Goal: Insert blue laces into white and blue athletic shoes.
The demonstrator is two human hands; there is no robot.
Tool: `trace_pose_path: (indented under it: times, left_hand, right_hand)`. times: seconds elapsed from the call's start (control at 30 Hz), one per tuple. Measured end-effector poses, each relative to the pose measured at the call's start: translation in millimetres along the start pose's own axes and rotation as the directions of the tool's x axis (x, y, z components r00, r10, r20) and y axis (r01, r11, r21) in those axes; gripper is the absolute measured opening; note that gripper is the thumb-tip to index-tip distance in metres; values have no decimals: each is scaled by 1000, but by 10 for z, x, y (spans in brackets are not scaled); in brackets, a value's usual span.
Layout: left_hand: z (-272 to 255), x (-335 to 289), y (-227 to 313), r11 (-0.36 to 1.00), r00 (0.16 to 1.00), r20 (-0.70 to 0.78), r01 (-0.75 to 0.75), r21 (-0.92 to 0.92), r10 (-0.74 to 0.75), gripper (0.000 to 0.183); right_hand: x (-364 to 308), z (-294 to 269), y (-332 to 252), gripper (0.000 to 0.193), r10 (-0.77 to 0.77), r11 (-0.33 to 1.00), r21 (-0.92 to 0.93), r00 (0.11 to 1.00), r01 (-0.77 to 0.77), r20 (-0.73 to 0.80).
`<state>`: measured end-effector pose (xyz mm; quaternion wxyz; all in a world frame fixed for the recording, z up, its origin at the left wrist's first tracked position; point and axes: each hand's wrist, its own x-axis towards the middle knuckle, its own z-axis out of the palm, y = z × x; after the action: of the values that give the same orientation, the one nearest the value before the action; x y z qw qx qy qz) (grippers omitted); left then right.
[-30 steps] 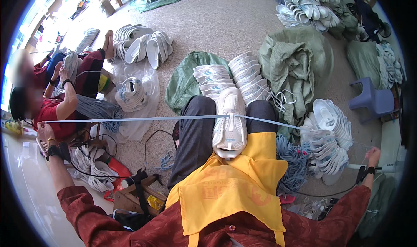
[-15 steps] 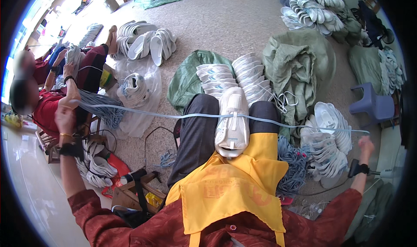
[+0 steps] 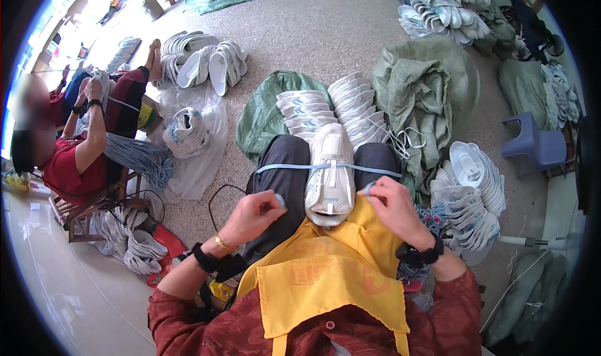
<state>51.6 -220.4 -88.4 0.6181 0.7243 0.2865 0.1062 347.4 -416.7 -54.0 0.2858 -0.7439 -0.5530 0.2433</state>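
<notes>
A white shoe upper (image 3: 329,178) rests between my thighs, its heel opening toward me. A pale blue shoelace (image 3: 294,166) runs across its front part, and both sides loop back toward my hands. My left hand (image 3: 253,217), left of the shoe above my thigh, is closed in a pinch with a blue bit of lace at the fingertips. To the right of the shoe, my right hand (image 3: 395,209) pinches the lace's other side. A yellow apron (image 3: 332,287) covers my lap.
Stacked white shoe uppers (image 3: 307,112) lie beyond my knees beside a green sack (image 3: 432,87). More uppers (image 3: 469,187) and a purple-grey stool (image 3: 535,143) stand at right. A seated co-worker (image 3: 87,131) handles something at left, near a bundle of blue laces (image 3: 141,159).
Both hands have come in from far out at the sides, close to the shoe. The lace, stretched wide before, now curves back toward me. The shoe stays between my thighs.
</notes>
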Motion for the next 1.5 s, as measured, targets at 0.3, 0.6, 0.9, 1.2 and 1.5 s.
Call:
trace_pose_path:
  times: [0.3,0.6,0.9,1.2,1.5]
  left_hand:
    - [413,720,48,930,941,-159,-248,273,298,11]
    - [415,969,-1,973,962,-183,-174,150,200,9]
    - [437,1027,-6,968,957,-181,-201,152,227,11]
    - [390,1051,-2,973,962,-189,-167,158,196,14]
    - [475,1156,-124,981,957,-253,-171,-95,142,17]
  right_hand:
    - [645,374,256,16,8,993,119,966,23,-258]
    - [813,475,406,23,264,806,582,946,-110,-187]
    - [839,554,377,12,237,822,567,938,-54,-254]
    - [835,543,343,13,196,907,414,947,-77,-253]
    - [869,517,304,14,181,931,355,956,-92,-229]
